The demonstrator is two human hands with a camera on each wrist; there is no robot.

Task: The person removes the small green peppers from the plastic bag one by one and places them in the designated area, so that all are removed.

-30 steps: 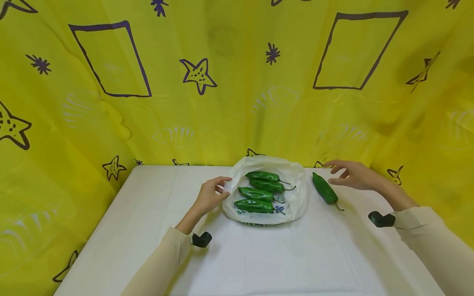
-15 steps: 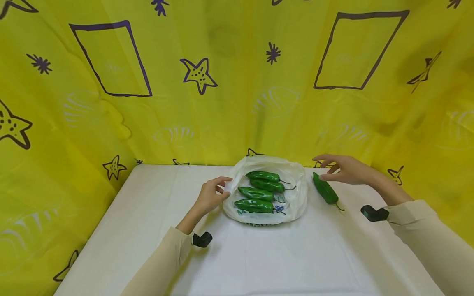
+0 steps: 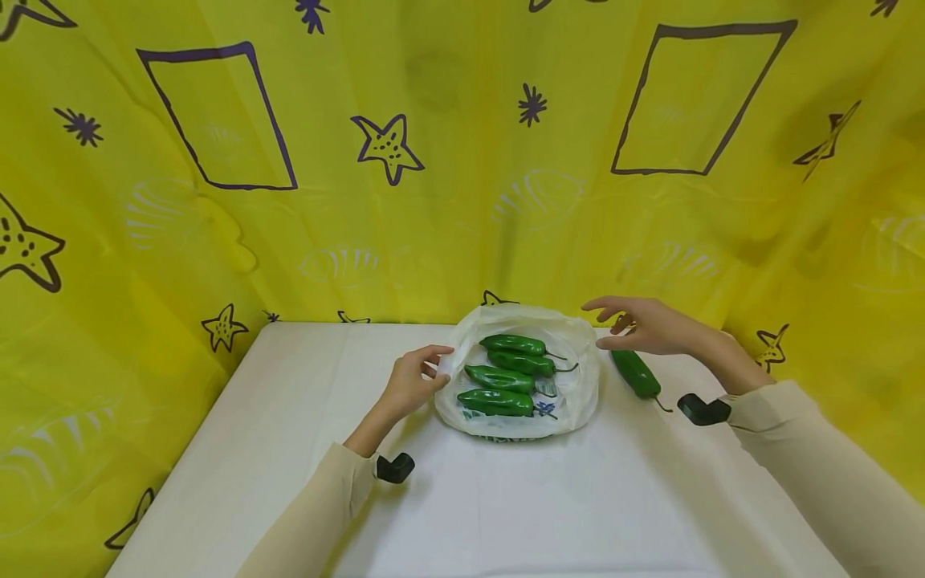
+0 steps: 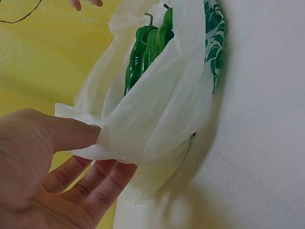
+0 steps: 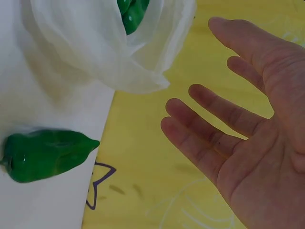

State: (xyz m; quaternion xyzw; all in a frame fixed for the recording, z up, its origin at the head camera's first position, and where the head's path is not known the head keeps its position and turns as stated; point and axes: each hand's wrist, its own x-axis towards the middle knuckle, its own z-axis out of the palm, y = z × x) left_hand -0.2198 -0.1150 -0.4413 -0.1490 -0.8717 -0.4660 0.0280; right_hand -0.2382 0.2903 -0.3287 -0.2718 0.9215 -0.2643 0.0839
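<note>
A whitish plastic bag (image 3: 587, 401) with its mouth spread lies on the table, and several green peppers (image 3: 499, 402) lie inside it side by side. My left hand (image 3: 410, 384) pinches the bag's left rim between thumb and fingers; in the left wrist view the thumb (image 4: 76, 134) lies over the film and the fingers are under it. A single green pepper (image 3: 637, 376) rests on the table to the right of the bag. Above that pepper, near the bag's right rim, hovers my right hand (image 3: 654, 325), fingers spread and holding nothing. The right wrist view shows its bare palm (image 5: 271, 167).
The table (image 3: 564, 506) has a white cover. A yellow curtain (image 3: 448, 225) with dark star drawings hangs right behind its back edge and along the sides. Green print (image 4: 215, 40) shows on the bag's outside.
My right hand has moved left, from beside the single pepper to over its tip and closer to the bag. The left hand, the bag and the peppers have stayed in place.
</note>
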